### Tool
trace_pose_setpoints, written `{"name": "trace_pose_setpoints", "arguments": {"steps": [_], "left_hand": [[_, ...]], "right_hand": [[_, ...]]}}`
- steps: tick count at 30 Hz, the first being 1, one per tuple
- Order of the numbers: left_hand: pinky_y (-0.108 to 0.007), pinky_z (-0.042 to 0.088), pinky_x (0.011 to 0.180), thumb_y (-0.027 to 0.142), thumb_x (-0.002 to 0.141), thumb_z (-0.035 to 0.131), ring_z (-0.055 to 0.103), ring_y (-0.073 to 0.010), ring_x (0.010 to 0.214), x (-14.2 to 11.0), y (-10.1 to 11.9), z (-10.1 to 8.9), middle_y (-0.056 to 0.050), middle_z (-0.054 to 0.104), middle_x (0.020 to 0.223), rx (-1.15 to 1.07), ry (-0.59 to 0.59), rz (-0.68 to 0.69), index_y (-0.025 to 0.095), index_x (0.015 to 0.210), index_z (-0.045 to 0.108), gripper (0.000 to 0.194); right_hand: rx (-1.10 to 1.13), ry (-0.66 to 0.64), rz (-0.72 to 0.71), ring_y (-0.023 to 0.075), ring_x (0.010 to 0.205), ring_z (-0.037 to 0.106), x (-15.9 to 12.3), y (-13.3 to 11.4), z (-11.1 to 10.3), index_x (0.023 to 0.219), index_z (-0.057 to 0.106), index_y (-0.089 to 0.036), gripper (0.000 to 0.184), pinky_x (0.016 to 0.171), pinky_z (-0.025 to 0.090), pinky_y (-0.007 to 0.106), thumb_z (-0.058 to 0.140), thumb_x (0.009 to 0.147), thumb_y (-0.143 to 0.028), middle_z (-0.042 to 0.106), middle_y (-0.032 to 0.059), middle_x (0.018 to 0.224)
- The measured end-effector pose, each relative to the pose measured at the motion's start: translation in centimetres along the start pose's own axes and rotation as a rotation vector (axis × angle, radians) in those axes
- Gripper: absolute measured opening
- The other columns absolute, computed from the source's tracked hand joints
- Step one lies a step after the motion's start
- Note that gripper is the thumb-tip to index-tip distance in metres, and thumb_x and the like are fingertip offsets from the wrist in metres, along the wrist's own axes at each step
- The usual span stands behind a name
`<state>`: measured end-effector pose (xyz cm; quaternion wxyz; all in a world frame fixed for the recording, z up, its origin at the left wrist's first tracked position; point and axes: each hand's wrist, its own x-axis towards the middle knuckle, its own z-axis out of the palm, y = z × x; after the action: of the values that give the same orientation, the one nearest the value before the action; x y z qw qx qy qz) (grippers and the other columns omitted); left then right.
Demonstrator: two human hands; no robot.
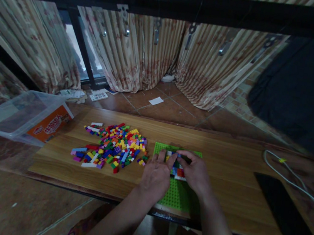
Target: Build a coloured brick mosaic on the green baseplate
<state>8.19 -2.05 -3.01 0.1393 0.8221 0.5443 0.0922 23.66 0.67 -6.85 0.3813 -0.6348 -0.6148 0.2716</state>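
A green studded baseplate (176, 198) lies on the wooden board, with a patch of multicoloured building bricks (178, 171) joined on it. My left hand (156, 174) rests over the left side of the plate, fingers apart, its index finger reaching the bricks. From the right, my right hand (196, 171) comes in with thumb and index finger pinched at the top of the patch. A small dark brick seems to be between those fingertips, mostly hidden. Both hands cover part of the built patch.
A pile of loose bricks (118, 145) spreads left of the plate. Farther left stands a clear plastic bin (14, 113) with an orange label. On the right lie a black flat object (286, 207) and a white cable (297, 176). Curtains (142, 57) hang behind.
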Motion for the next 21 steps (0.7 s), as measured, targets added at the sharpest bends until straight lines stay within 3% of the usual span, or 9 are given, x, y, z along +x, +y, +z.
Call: {"name": "trace_pose_setpoints", "arguments": {"steps": [7, 13, 16, 21], "left_hand": [[-0.035, 0.045, 0.101, 0.003, 0.076, 0.045, 0.057, -0.0245, 0.118, 0.1, -1.0, -0.3, -0.018, 0.048, 0.140, -0.180, 0.018, -0.032, 0.015, 0.143, 0.038, 0.068], [-0.036, 0.049, 0.096, 0.004, 0.076, 0.045, 0.060, -0.0260, 0.113, -0.2, -1.2, -0.7, -0.015, 0.057, 0.131, -0.298, 0.106, -0.081, 0.014, 0.139, 0.044, 0.063], [-0.034, 0.048, 0.098, 0.007, 0.082, 0.042, 0.062, -0.0220, 0.110, -0.1, -1.5, -1.5, -0.011, 0.064, 0.122, -0.453, 0.287, -0.145, 0.015, 0.128, 0.055, 0.048], [-0.029, 0.052, 0.089, 0.014, 0.088, 0.044, 0.066, -0.0165, 0.096, 0.0, -3.6, -3.2, -0.007, 0.071, 0.104, -0.786, 0.685, -0.278, 0.016, 0.108, 0.065, 0.028]], "right_hand": [[-0.077, 0.087, -0.054, 0.0242, 0.102, 0.061, -0.3, -0.7, -0.3, 0.099, 0.072, -0.024, 0.027, 0.094, 0.043, 0.042, 0.054, 0.083, -0.035, 0.071, 0.0063, 0.103], [-0.039, 0.174, -0.119, 0.0242, 0.100, 0.062, -1.0, -1.7, -0.5, 0.100, 0.071, -0.023, 0.030, 0.091, 0.045, 0.041, 0.056, 0.084, -0.043, 0.071, 0.0074, 0.103], [-0.016, 0.193, -0.201, 0.0232, 0.096, 0.063, -2.1, -3.0, 0.8, 0.100, 0.070, -0.024, 0.027, 0.086, 0.047, 0.038, 0.057, 0.085, -0.043, 0.071, 0.0065, 0.100], [-0.073, -0.015, -0.433, 0.0224, 0.091, 0.062, -4.1, -5.2, 4.8, 0.095, 0.068, -0.023, 0.018, 0.081, 0.049, 0.036, 0.053, 0.088, -0.027, 0.070, 0.0062, 0.092]]}}
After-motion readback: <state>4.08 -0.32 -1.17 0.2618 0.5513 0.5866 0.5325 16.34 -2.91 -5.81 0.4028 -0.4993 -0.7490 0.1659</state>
